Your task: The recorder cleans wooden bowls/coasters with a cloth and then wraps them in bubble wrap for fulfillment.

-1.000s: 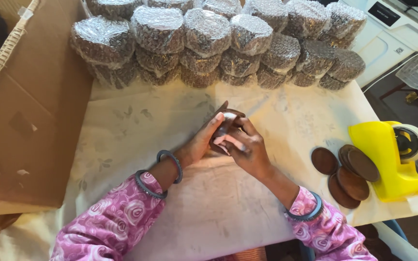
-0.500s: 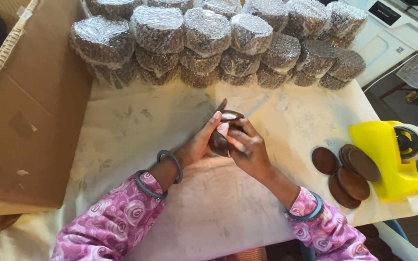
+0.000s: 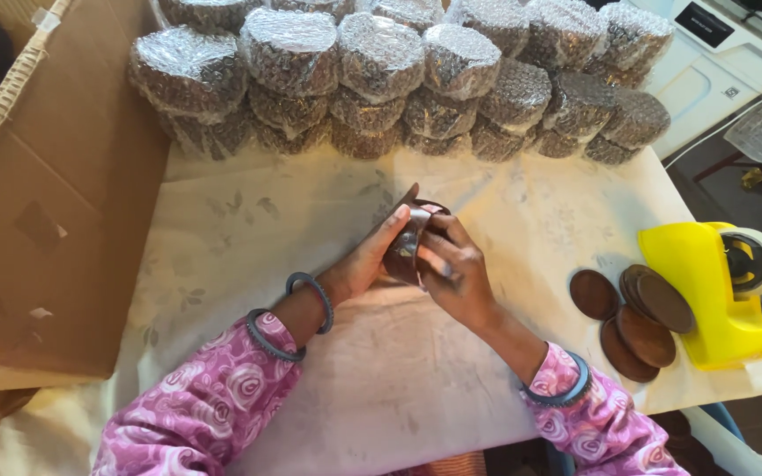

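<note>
Working down from the biggest item, we log what we see.
Table: we see a table (image 3: 222, 238) under a pale floral cloth, filling most of the view.
Cardboard box: big open cardboard box (image 3: 55, 229) on the left, its flap lying over the table edge.
Wrapped stacks: bubble-wrapped round bundles (image 3: 381, 79) piled in two tiers along the far edge, touching one another.
Tape dispenser: yellow tape dispenser (image 3: 712, 295) at the right edge with a roll of clear tape in it.
Sleeves: we note pink rose-print sleeves on both arms, dark bangles at both wrists.
Loose discs: four or so dark brown round discs (image 3: 637, 313) lying flat and overlapping, just beside the dispenser, well apart from the hands.
Left hand: our left hand (image 3: 372, 256) is flat-fingered against the left side of the held stack, fingers extended, thumb hidden; we cannot tell whether the grasp closes round it.
Right hand: our right hand (image 3: 456, 273) is curled shut around the right side of the stack, fingers over its top.
Held stack: small stack of dark brown discs (image 3: 406, 247) with clear film on it, on edge between both hands, just above the table centre, near the bundles.
</note>
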